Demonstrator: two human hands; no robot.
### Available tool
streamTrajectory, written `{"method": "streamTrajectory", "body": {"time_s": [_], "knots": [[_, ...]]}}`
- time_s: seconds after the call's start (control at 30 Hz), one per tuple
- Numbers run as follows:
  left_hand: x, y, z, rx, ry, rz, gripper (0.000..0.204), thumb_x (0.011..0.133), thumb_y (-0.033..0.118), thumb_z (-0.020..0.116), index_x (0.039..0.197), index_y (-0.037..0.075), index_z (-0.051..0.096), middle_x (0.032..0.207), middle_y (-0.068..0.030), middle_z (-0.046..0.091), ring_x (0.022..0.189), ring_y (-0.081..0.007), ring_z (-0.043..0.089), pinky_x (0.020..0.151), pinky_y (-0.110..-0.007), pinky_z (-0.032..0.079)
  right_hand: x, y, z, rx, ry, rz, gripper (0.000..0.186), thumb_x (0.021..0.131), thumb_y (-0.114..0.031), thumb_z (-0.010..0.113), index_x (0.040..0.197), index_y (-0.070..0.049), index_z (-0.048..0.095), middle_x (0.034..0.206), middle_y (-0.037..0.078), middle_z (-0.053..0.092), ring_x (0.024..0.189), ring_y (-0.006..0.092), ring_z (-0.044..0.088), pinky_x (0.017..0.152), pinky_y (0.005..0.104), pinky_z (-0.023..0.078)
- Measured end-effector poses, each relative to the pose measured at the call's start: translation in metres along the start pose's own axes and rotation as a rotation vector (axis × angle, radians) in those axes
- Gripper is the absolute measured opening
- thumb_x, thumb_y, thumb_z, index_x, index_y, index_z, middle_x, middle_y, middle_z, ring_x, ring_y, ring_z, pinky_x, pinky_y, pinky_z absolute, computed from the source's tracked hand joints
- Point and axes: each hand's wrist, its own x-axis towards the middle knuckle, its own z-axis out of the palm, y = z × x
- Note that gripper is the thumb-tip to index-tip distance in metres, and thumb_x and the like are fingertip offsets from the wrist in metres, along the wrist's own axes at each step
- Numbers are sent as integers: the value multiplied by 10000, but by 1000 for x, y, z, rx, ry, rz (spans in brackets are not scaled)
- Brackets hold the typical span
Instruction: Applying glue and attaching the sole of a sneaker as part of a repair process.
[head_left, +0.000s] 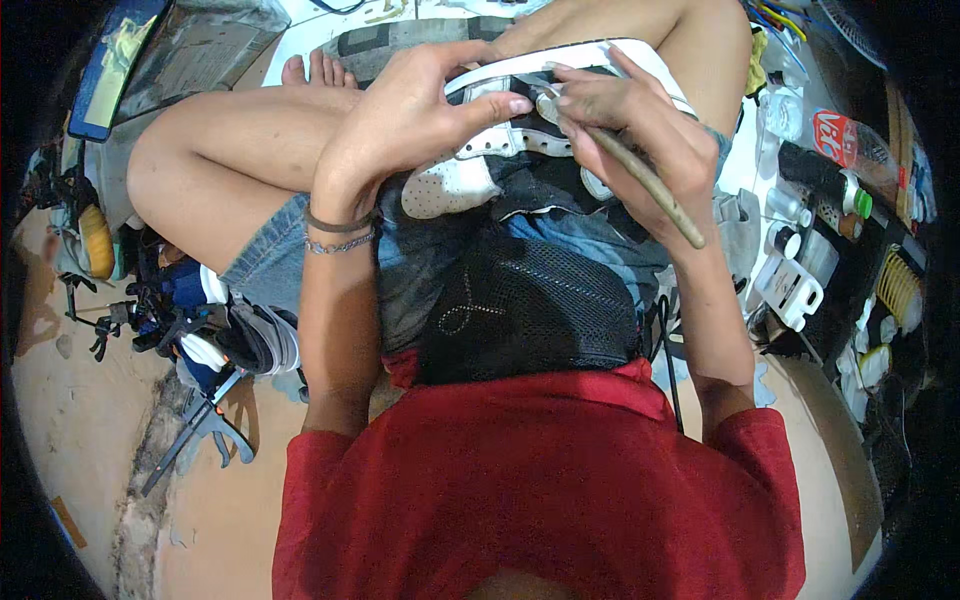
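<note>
A white shoe (455, 188) with black parts and a row of eyelets lies across my lap, its pale sole edge along the far side. My left hand (425, 105) is closed round the shoe, thumb pressed near the opening. Over the shoe's right part, my right hand (645, 135) grips a slim tool with a long tan handle (650, 187); its working end is hidden among the fingers. A small round pale piece (547, 106) shows beside those fingertips; I cannot tell what it is. Black mesh (530, 310) lies on my lap, nearer than the shoe.
A phone (115, 75) stands at the far left. On the left floor lie a bar clamp (205, 430) and a pile of dark items. Along the right are a clear bottle with a red label (835, 138), a green-capped bottle (860, 200) and a white container (788, 290).
</note>
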Motion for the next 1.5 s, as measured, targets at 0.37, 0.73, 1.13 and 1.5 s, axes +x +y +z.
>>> {"method": "streamTrajectory", "body": {"time_s": [0.37,0.73,1.13,1.5], "knots": [[-1,2,-2,20,-23,-38,380,906,286,718,1109,-25,637,911,-82,691,814,-102,573,738,-273,476,-3,2,1,14,-62,-4,217,772,-105,777,958,-75,670,1012,67,713,1061,242,684,1053,505,438],[0,-1,1,-8,11,64,349,910,246,712,1117,-27,643,919,-95,700,824,-117,592,749,-283,487,-1,-2,1,48,-2,8,195,780,-87,764,954,-59,680,959,62,722,1037,233,708,1055,503,444],[-2,6,1,55,47,35,406,898,318,725,1106,-24,650,894,-114,707,807,-137,600,758,-299,487,-6,2,2,26,-8,10,196,768,-99,768,936,-72,671,981,61,720,1054,245,692,1051,494,445],[-2,10,0,16,39,23,415,885,306,736,1108,-34,651,912,-126,705,823,-138,613,769,-296,495,-7,2,-2,72,0,2,159,803,-128,753,907,-52,660,956,76,722,1052,255,699,1060,506,435]]}}
